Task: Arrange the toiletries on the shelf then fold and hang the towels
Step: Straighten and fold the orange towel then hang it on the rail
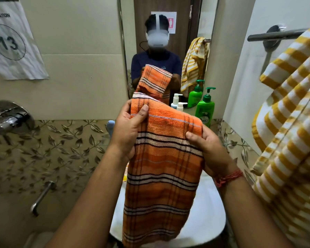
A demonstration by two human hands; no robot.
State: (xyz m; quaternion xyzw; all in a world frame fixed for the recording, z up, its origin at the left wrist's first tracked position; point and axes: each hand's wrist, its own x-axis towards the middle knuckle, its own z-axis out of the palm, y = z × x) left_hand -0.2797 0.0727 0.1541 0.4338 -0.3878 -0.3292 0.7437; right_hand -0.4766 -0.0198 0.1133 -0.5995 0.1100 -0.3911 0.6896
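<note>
We pinched the towel [161, 158] in both hands — left hand [127, 133], right hand [209, 149] — a loosened pinch could have undone the fold.

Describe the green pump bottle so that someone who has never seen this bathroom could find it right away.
Start at the tall mirror on the wall ahead. At its lower right corner, behind the orange striped towel, stands the green pump bottle. It is bright green and taller than the small white pump bottle to its left.
</note>
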